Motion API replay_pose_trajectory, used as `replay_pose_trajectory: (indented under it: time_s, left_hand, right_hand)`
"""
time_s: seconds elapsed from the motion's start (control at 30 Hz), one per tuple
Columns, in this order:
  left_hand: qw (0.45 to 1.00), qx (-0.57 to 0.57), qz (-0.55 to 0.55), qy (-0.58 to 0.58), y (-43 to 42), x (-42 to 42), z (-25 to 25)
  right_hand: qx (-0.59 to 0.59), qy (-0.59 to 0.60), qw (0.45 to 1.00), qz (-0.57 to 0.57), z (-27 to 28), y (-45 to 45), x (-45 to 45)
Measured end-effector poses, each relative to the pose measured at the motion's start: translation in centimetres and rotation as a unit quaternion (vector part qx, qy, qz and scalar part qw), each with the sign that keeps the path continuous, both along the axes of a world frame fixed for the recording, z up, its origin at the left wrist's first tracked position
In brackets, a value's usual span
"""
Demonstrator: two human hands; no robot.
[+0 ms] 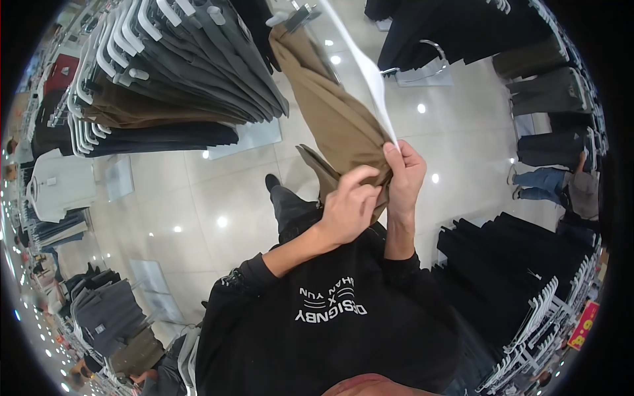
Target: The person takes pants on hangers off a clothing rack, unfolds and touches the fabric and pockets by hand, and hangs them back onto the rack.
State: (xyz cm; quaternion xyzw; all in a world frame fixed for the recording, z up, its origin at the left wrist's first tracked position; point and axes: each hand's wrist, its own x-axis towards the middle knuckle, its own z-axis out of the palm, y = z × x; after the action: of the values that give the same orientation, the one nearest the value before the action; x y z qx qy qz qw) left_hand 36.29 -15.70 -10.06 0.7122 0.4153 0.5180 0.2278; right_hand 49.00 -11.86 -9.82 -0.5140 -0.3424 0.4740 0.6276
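A pair of brown trousers [333, 112] hangs along a white plastic hanger [370, 69] in front of my body. At the far end a metal clip [298, 17] sits by the top of the fabric. My right hand [407, 173] is closed around the near end of the hanger and the trousers' edge, thumb on top. Just left of it, my left hand [353, 206] has curled fingers against the bunched brown cloth. The left fingertips are partly hidden and slightly blurred. A lower fold of the trousers hangs down beneath the left hand.
Grey trousers [218, 72] on white hangers crowd a rack at upper left. Black garments [502, 277] fill a rack at lower right, and more dark clothes [462, 30] hang at top right. A person [574, 188] stands at far right. Glossy floor tiles [218, 191] lie between racks.
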Motion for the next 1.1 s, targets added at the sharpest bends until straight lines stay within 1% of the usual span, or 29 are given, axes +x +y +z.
replay_pose_trajectory:
  time_s: [0.03, 0.07, 0.17, 0.2, 0.27, 0.33, 0.4, 0.47, 0.53, 0.63, 0.7, 0.8, 0.93, 1.0, 1.1]
  left_hand:
    - [0.999, 0.003, 0.024, -0.041, 0.1, 0.0, -0.8]
    - [0.996, 0.006, 0.048, -0.081, 0.3, 0.0, -1.5]
    - [0.98, -0.195, -0.01, -0.034, 0.7, -1.1, -1.2]
    - [0.976, -0.209, -0.059, 0.024, 1.1, -1.9, -2.0]
    - [0.95, -0.233, -0.158, 0.139, 2.4, -4.6, -5.4]
    - [0.902, -0.339, -0.224, 0.145, 3.0, -7.6, -8.1]
    - [0.896, -0.377, -0.203, 0.117, 2.7, -10.9, -12.1]
    - [0.897, -0.42, -0.131, 0.049, 3.0, -13.0, -12.3]
    - [0.872, -0.467, -0.048, -0.139, 4.0, -13.2, -8.9]
    - [0.856, -0.442, -0.065, -0.261, 6.3, -13.5, -4.3]
    - [0.851, -0.451, -0.042, -0.266, 7.1, -12.8, -2.1]
    - [0.832, -0.468, -0.028, -0.295, 7.5, -11.9, -0.3]
    - [0.797, -0.502, -0.024, -0.335, 7.7, -11.6, -0.1]
    - [0.788, -0.495, -0.029, -0.366, 7.7, -11.9, -0.5]
    - [0.785, -0.48, -0.044, -0.39, 7.8, -11.7, -0.5]
  right_hand:
    - [-0.002, 0.012, 1.0, -0.013, 0.4, 0.2, 0.0]
    - [0.002, -0.001, 1.0, -0.027, 0.4, 0.4, 0.2]
    - [0.023, -0.034, 0.997, -0.069, 0.8, 1.2, 1.4]
    - [0.025, -0.04, 0.994, -0.094, 1.0, 1.6, 1.9]
    - [0.03, -0.055, 0.988, -0.144, 1.2, 2.4, 3.2]
    - [0.031, -0.099, 0.977, -0.188, 0.7, 3.3, 5.6]
    - [0.031, -0.123, 0.967, -0.22, -0.4, 4.0, 8.0]
    - [0.04, -0.144, 0.956, -0.25, -0.6, 4.4, 9.0]
    - [0.034, -0.17, 0.948, -0.267, -1.0, 4.4, 9.7]
    - [0.011, -0.206, 0.941, -0.268, -2.7, 4.0, 10.6]
    - [0.014, -0.208, 0.943, -0.26, -3.2, 3.7, 10.4]
    - [0.011, -0.162, 0.954, -0.251, -3.3, 3.2, 10.2]
    - [0.032, -0.147, 0.958, -0.246, -2.9, 3.0, 9.9]
    - [0.026, -0.137, 0.961, -0.238, -2.5, 3.0, 9.7]
    - [0.014, -0.167, 0.959, -0.228, -2.5, 3.1, 9.5]
